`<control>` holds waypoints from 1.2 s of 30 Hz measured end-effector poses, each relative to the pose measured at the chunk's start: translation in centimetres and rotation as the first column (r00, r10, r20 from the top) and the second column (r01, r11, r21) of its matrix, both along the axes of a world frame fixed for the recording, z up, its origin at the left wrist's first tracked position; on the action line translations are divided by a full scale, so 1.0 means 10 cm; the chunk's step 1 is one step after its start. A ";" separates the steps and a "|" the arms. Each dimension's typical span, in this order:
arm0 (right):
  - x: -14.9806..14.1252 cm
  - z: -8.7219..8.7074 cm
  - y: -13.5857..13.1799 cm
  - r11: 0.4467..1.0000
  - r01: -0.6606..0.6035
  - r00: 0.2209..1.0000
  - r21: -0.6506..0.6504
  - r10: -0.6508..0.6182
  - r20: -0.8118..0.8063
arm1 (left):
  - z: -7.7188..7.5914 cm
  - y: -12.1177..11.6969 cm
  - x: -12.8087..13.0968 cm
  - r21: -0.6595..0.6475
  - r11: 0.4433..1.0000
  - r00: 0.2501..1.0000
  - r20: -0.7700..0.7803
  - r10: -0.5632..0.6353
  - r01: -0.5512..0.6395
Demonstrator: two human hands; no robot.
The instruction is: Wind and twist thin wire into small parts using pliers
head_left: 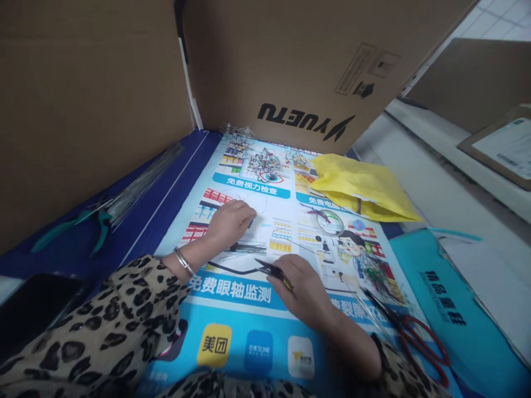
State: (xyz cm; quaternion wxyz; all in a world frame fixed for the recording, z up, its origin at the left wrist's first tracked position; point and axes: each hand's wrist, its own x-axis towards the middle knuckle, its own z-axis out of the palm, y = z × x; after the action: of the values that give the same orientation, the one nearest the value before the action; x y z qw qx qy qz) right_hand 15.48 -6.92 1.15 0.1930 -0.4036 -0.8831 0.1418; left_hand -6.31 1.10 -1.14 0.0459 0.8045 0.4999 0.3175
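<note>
My left hand point(232, 222), with a silver bangle at its wrist, is closed in a pinch over the printed poster sheet point(249, 345). From its fingertips a thin wire point(266, 205) curves up in a faint loop. My right hand point(302, 286) is wrapped round a small pair of pliers point(274, 270), whose dark pointed jaws face left. Between the hands lies a bundle of dark thin wires point(246, 249). Just below it a black cord or band point(232, 270) curves across the sheet. To the right rests a clear ring-shaped roll point(329, 222) with coloured strands inside.
Teal-handled pliers point(102, 229) and a bundle of long wires point(143, 179) lie left. Red-handled scissors point(423, 342) are at right, near a yellow bag point(365, 185) and a teal packet point(440, 293). Wire scraps point(265, 163) lie before a cardboard wall point(298, 66). A phone point(39, 304) is lower left.
</note>
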 end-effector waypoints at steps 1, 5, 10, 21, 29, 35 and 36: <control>-0.01 -0.06 0.03 0.999 0.015 0.999 0.042 -0.013 -0.049 | 0.00 0.00 0.00 -0.007 1.000 1.000 -0.016 0.001 -0.001; -0.03 -0.17 0.09 0.989 -0.052 0.996 0.141 0.063 -0.068 | 0.00 -0.01 0.02 -0.037 0.999 0.998 -0.058 0.012 -0.014; 0.02 -0.14 0.10 0.975 -0.138 0.988 0.177 0.149 -0.051 | 0.04 -0.03 0.05 -0.076 0.997 0.992 -0.125 0.023 -0.033; 0.06 -0.18 0.12 0.972 -0.136 0.980 0.192 0.161 -0.119 | 0.18 -0.13 0.02 -0.232 0.968 0.970 -0.239 0.039 -0.096; 0.10 -0.15 0.10 0.966 -0.169 0.984 0.198 0.177 -0.027 | 0.48 -0.12 -0.25 -0.239 0.934 0.952 -0.217 0.216 -0.267; 0.20 0.03 0.11 0.898 -0.411 0.895 0.157 0.366 0.253 | 0.59 -0.10 -0.37 -0.350 0.904 0.936 -0.327 0.127 -0.245; 0.22 0.05 0.12 0.896 -0.420 0.888 0.143 0.374 0.266 | 0.62 -0.10 -0.40 -0.372 0.897 0.933 -0.345 0.107 -0.240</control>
State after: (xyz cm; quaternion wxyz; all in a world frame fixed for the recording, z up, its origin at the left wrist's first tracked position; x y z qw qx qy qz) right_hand 17.64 -5.67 1.66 0.0945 -0.2060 -0.9730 0.0425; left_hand -10.36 0.11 5.10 0.1033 0.7687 0.6266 0.0764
